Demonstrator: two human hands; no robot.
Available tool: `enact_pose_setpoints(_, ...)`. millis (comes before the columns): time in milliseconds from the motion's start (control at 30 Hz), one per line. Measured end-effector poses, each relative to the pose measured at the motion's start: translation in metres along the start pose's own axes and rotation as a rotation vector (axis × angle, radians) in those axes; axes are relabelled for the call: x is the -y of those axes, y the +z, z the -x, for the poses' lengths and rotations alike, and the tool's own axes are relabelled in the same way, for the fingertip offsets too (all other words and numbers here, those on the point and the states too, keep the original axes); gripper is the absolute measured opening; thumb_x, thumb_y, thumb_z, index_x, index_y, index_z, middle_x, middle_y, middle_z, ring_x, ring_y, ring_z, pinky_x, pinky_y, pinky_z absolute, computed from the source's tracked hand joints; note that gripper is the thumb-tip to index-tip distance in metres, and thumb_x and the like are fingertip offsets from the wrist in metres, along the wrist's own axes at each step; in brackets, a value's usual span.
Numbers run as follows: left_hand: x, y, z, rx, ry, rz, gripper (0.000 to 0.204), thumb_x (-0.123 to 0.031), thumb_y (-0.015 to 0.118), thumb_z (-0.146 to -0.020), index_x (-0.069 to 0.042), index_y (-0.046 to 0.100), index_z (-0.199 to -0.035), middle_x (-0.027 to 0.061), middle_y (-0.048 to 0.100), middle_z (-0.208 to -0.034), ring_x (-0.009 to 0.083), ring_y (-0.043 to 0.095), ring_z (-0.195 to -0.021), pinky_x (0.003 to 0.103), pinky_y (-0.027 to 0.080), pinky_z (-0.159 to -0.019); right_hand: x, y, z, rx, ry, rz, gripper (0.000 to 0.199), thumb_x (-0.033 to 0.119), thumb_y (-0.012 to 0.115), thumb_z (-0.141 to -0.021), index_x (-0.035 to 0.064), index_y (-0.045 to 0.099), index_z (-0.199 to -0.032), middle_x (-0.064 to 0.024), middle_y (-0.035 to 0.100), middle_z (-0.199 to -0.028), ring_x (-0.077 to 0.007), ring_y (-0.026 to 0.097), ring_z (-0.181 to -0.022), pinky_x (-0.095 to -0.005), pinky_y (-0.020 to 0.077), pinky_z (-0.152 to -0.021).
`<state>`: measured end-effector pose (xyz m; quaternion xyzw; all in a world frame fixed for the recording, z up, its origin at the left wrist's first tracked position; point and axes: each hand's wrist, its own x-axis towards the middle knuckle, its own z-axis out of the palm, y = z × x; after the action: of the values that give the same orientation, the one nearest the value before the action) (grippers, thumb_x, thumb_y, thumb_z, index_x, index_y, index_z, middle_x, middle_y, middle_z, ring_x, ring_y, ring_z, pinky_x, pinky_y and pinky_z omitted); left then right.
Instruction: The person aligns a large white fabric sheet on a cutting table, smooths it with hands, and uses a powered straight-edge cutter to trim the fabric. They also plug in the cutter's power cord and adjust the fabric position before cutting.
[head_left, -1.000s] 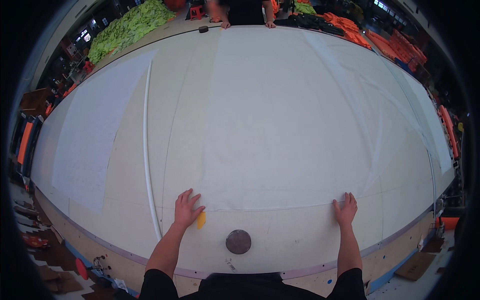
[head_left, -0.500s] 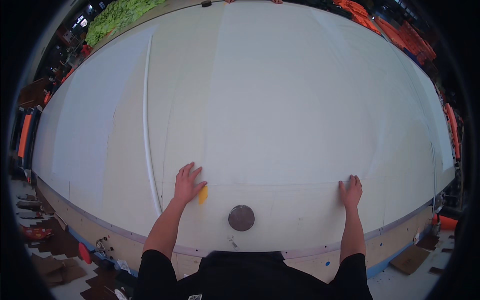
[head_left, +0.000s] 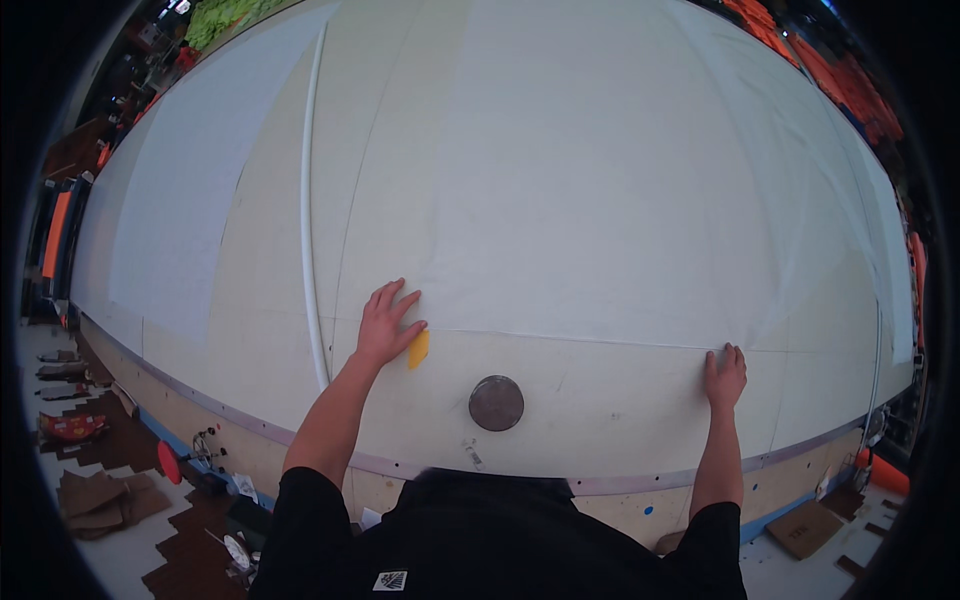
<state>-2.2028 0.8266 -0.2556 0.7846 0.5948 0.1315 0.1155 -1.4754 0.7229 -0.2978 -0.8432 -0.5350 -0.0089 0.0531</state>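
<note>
A large thin white sheet [head_left: 590,200] lies spread over the wide pale table [head_left: 620,440], its near edge running between my hands. My left hand [head_left: 385,325] rests at the sheet's near left corner, fingers spread, thumb next to a small yellow patch [head_left: 418,350]. Over at the near right corner, my right hand [head_left: 726,380] touches the edge with thumb and fingers apart. What its fingertips press on is partly hidden. Between the hands, closer to me, a round dark disc [head_left: 496,403] sits on the table.
A long white tube or rod [head_left: 309,200] lies lengthwise left of the sheet. Farther left is another white sheet [head_left: 190,210]. Green cloth [head_left: 225,20] is heaped at the far left, orange material [head_left: 840,85] at the far right. Flattened cardboard [head_left: 105,505] lies on the floor.
My view has tilted, so the table's far edge and another person's hands there are out of the picture. Both my hands stay at about the same spots along the sheet's edge.
</note>
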Motion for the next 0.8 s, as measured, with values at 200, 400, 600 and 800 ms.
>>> enact_pose_setpoints(200, 0.01, 0.01, -0.001, -0.091, 0.024, 0.102, 0.043, -0.013, 0.07, -0.091, -0.015, 0.07, -0.134, 0.0132, 0.056, -0.149, 0.0362, 0.052, -0.136, 0.047, 0.045, -0.113, 0.001, 0.003, 0.008, -0.102, -0.038, -0.002, 0.062, 0.043, 0.067, -0.099, 0.0048, 0.056, -0.146, -0.0237, 0.052, -0.152, -0.042, 0.049, -0.14, -0.0534, 0.0416, -0.114)
enact_pose_setpoints(400, -0.014, -0.013, 0.007, 0.032, 0.108, 0.069, 0.04, -0.009, 0.069, -0.089, -0.014, 0.071, -0.129, 0.0121, 0.055, -0.151, 0.0352, 0.051, -0.138, 0.046, 0.045, -0.114, 0.14, -0.037, 0.048, -0.136, -0.375, -0.262, 0.062, 0.024, 0.077, -0.093, 0.0027, 0.053, -0.147, -0.0225, 0.05, -0.153, -0.0422, 0.046, -0.142, -0.0535, 0.0382, -0.115)
enact_pose_setpoints(600, -0.023, -0.007, 0.019, 0.058, 0.194, 0.026, 0.042, -0.019, 0.072, -0.091, -0.012, 0.068, -0.132, 0.0119, 0.051, -0.155, 0.0349, 0.044, -0.146, 0.051, 0.037, -0.12, 0.299, -0.082, 0.155, 0.388, -0.878, -0.571, 0.098, 0.041, 0.09, -0.074, 0.0151, 0.045, -0.157, -0.0179, 0.038, -0.163, -0.0387, 0.04, -0.149, -0.0534, 0.0364, -0.117)
enact_pose_setpoints(800, -0.043, 0.021, 0.04, 0.043, 0.277, -0.07, 0.06, -0.034, 0.071, -0.095, -0.005, 0.057, -0.145, 0.0134, 0.049, -0.157, 0.0346, 0.042, -0.147, 0.054, 0.032, -0.122, 0.367, -0.067, 0.204, 0.488, -0.835, -0.384, 0.116, 0.03, 0.095, -0.063, 0.0203, 0.036, -0.163, -0.0186, 0.031, -0.167, -0.0382, 0.049, -0.135, -0.0488, 0.0453, -0.107)
